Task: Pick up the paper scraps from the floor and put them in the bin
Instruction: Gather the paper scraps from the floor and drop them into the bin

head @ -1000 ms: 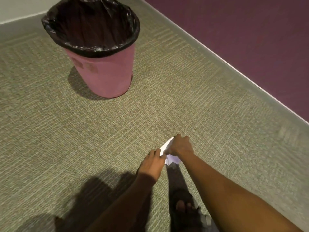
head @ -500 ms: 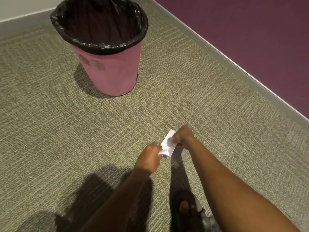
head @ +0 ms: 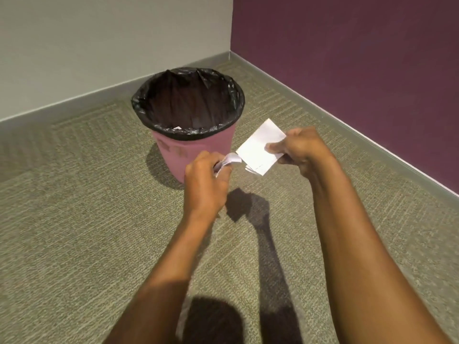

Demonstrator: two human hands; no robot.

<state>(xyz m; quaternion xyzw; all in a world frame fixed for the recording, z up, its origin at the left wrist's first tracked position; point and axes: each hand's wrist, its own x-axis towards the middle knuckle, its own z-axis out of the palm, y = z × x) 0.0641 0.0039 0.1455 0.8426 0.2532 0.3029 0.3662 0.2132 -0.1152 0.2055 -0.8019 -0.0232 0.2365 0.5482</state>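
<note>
1. At the left of my view the bin (head: 173,155) stands on the carpet (head: 74,219) near the room's corner, at about 11 o'clock from the hands. It is pink, lined with a black bag (head: 141,108), and its mouth is open upward. A pale fleck shows low inside the near rim, too small for me to name.
2. The left hand (head: 206,180) is up off the floor in front of the bin's near side. Its fingers are curled tight round a crumpled scrap (head: 231,160) that pokes out at its 1 o'clock.
3. Just beside that, at 2 o'clock, is a flat scrap (head: 258,147), a white slip tilted on one corner. A smaller torn bit shows behind its lower edge.
4. The right hand (head: 300,150) pinches the flat scrap at its 3 o'clock edge, thumb on top and a finger beneath.
5. As I judge it, the paper is near weightless, limp and easily torn, but not slippery. A light pinch at an edge is enough. The flat slip would flutter and drift if dropped from high up, so I would bring it over the bin's mouth, or ball it up, before letting go.
6. I see no scraps on the carpet in view. Both are in hand, and neither appears to be over the mouth.
</note>
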